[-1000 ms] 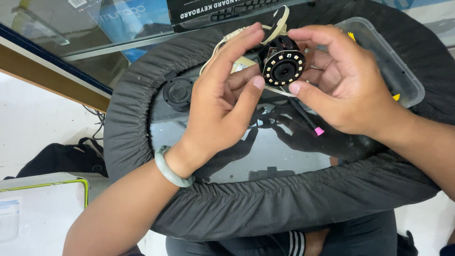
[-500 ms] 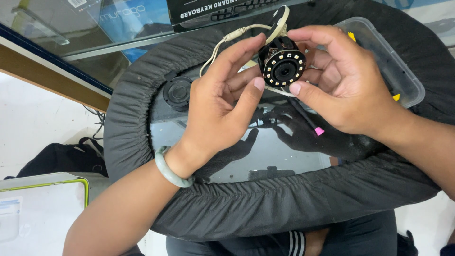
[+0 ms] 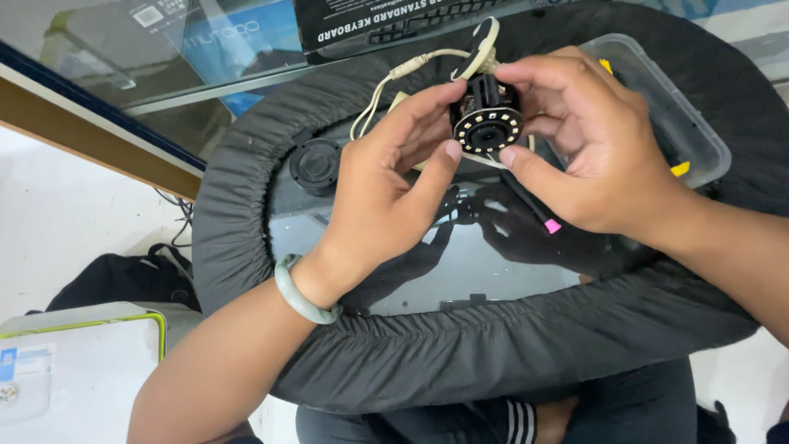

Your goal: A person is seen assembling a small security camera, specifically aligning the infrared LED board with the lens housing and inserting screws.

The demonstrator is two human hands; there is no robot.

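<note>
Gripping the small black round camera module with a ring of pale lights [image 3: 486, 127] between both hands, you hold it lifted just above the round glass-topped table with a black padded fabric rim [image 3: 246, 205], lens face turned up toward you. Your left hand [image 3: 386, 193], with a pale green bangle [image 3: 300, 292] at the wrist, pinches the module's near-left edge with thumb and forefinger closed on it. Your right hand [image 3: 596, 156] wraps the far-right side, thumb and fingers closed around the body. A cream cable with a plug [image 3: 394, 78] trails from the back of the module toward the table's far edge. 1 loose black round cap-like part [image 3: 316, 164] lies on the glass, near your left hand but apart from it. A clear plastic box [image 3: 682, 136] sits beside your right hand. Judgement: the step in hand looks like inspecting or seating the light ring on the body. Any next move calls for a steady 2-handed hold, light fingertip pressure only, and slack kept in the cable.
</note>
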